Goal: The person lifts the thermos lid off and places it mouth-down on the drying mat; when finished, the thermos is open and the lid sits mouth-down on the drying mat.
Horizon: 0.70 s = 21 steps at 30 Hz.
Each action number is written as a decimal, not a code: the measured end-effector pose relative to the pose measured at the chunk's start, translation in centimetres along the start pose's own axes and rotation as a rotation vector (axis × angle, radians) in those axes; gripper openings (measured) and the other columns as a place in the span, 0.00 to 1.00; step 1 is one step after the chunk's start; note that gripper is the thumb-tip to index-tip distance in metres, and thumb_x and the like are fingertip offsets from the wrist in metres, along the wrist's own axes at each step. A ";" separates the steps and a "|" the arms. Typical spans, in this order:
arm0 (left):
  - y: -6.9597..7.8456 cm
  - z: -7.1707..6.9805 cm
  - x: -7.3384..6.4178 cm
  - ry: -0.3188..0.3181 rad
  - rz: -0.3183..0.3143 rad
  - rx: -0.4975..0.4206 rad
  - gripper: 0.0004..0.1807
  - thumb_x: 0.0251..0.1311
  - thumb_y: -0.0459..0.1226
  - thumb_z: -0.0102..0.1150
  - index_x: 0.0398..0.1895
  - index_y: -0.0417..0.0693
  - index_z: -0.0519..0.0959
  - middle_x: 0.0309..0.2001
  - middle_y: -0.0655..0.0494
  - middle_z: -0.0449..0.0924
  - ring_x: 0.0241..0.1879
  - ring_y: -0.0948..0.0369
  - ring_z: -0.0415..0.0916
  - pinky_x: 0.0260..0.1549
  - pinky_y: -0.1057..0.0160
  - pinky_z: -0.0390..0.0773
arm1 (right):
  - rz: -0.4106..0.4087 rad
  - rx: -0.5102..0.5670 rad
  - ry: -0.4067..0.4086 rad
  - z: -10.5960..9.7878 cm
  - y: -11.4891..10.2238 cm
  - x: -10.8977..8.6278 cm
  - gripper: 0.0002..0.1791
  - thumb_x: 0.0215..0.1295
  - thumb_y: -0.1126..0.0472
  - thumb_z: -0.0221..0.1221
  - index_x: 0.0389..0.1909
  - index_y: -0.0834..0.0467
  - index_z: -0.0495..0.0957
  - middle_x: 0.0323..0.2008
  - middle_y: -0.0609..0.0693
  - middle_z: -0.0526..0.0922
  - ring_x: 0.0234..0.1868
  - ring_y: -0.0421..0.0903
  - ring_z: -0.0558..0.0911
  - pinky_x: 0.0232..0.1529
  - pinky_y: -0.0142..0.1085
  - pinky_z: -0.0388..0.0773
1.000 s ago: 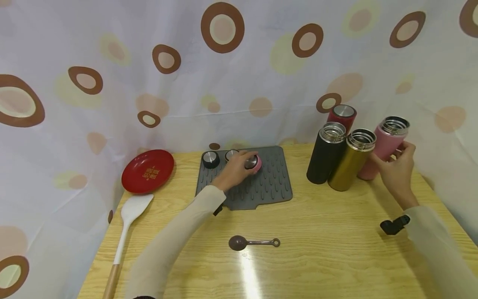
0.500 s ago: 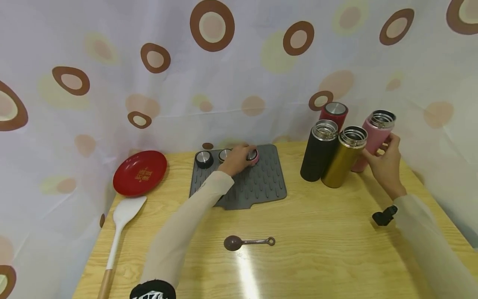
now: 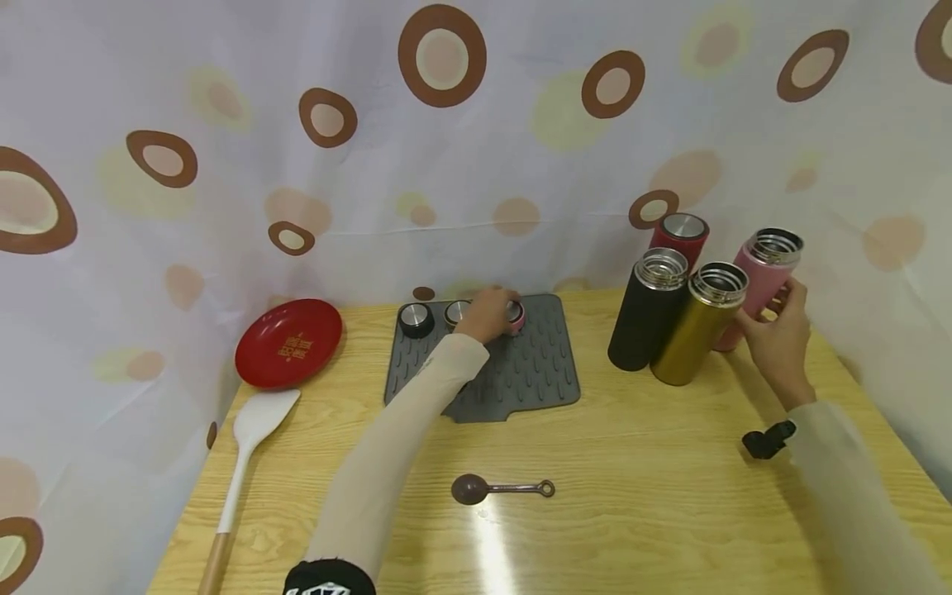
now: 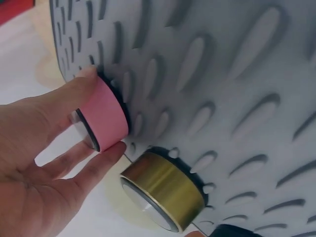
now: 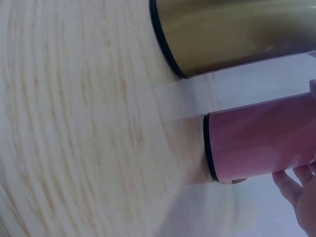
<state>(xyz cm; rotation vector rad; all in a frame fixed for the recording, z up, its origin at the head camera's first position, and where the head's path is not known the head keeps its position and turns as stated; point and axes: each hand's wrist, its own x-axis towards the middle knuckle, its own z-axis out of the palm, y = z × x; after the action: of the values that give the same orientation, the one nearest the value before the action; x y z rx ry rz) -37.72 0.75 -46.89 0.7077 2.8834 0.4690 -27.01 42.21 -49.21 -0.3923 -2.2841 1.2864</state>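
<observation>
On the grey ridged mat, my left hand pinches a pink thermos lid between thumb and fingers. Right beside that lid is a gold lid, and a black lid lies at the mat's left end. My right hand holds a pink thermos bottle around its side; its mouth is uncovered. In the right wrist view the bottle's dark base is right at the tabletop. To its left stand a gold bottle and a black bottle, both without lids.
Behind the black bottle stands a red bottle with its lid on. A red plate and a white spatula with a wooden handle lie at the left. A brown spoon lies near the front. A patterned curtain hangs behind the table.
My left hand and the pink lid have shifted slightly right and back, away from the gold lid. The pink bottle in my right hand has come a little closer to the gold bottle.
</observation>
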 end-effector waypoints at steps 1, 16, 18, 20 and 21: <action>0.1 -0.1 -0.1 -0.003 -0.005 0.014 0.31 0.61 0.34 0.76 0.68 0.43 0.79 0.63 0.44 0.81 0.65 0.49 0.77 0.66 0.53 0.76 | 0.001 0.003 0.001 0.1 0.1 -0.1 0.41 0.70 0.56 0.66 0.79 0.48 0.56 0.59 0.37 0.69 0.54 0.29 0.70 0.53 0.19 0.73; 0.6 -0.8 -0.4 -0.008 0.006 0.021 0.28 0.62 0.34 0.75 0.66 0.42 0.80 0.62 0.44 0.81 0.65 0.49 0.77 0.66 0.54 0.76 | -0.107 -0.053 -0.198 -2.2 -2.5 0.7 0.49 0.72 0.57 0.65 0.81 0.59 0.43 0.72 0.66 0.59 0.70 0.58 0.67 0.65 0.28 0.72; 0.6 -0.7 -0.5 -0.004 0.001 0.023 0.28 0.62 0.34 0.75 0.67 0.42 0.80 0.62 0.44 0.81 0.64 0.49 0.77 0.66 0.54 0.76 | -0.113 -0.010 -0.167 -2.8 -3.8 0.8 0.50 0.70 0.58 0.67 0.82 0.53 0.43 0.72 0.59 0.59 0.74 0.57 0.64 0.72 0.37 0.70; 0.6 -0.5 -0.5 -0.005 -0.006 0.029 0.29 0.62 0.35 0.75 0.67 0.43 0.80 0.62 0.44 0.81 0.64 0.49 0.77 0.65 0.54 0.76 | -0.124 0.032 -0.107 -3.4 -5.4 0.9 0.49 0.69 0.59 0.68 0.81 0.49 0.46 0.70 0.50 0.60 0.75 0.52 0.63 0.75 0.44 0.68; 0.6 -0.4 -0.5 -0.004 -0.010 0.032 0.29 0.62 0.35 0.75 0.67 0.43 0.80 0.62 0.44 0.81 0.63 0.49 0.78 0.65 0.54 0.77 | -0.141 0.049 -0.077 -3.8 -6.2 1.0 0.48 0.69 0.59 0.68 0.81 0.47 0.48 0.69 0.45 0.61 0.75 0.48 0.64 0.76 0.42 0.68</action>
<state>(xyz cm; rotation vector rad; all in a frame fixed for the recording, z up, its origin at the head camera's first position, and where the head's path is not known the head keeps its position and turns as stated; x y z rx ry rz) -37.06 0.89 -46.28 0.6980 2.8956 0.4200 -25.87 42.18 -42.01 -0.1645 -2.2940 1.3035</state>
